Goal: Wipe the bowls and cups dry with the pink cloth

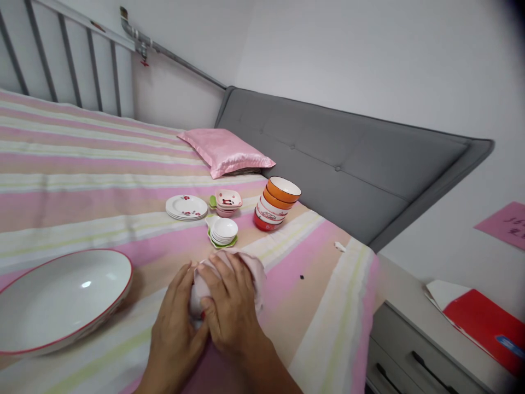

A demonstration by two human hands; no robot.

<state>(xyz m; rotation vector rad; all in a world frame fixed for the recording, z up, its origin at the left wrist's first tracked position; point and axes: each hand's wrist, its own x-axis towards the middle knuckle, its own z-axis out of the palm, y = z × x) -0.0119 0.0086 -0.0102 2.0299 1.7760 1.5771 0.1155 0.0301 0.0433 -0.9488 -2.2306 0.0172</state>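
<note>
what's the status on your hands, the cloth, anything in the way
Right hand over cloth, left hand cupped alongside. Cloth bunched, what's beneath mostly hidden. No obstruction seen; white dishes close beyond.

The light is even and fairly bright, from a source out of view, and the white wall (pixel 348 65) looks pale, greying toward the right. A small, hard glare spot sits inside the large bowl (pixel 61 301), and the satin pillow (pixel 225 149) carries a soft sheen. Shadows are faint and soft-edged, such as the dim patch on the bed (pixel 82 197) just right of that bowl. The middle is reasonably clear, though fine detail looks smoothed. Wide-lens distortion tilts and stretches the headboard (pixel 340 158) toward the right. The top right corner darkens to near black, and the writing on the pink paper (pixel 506 224) is hard to read.
</note>
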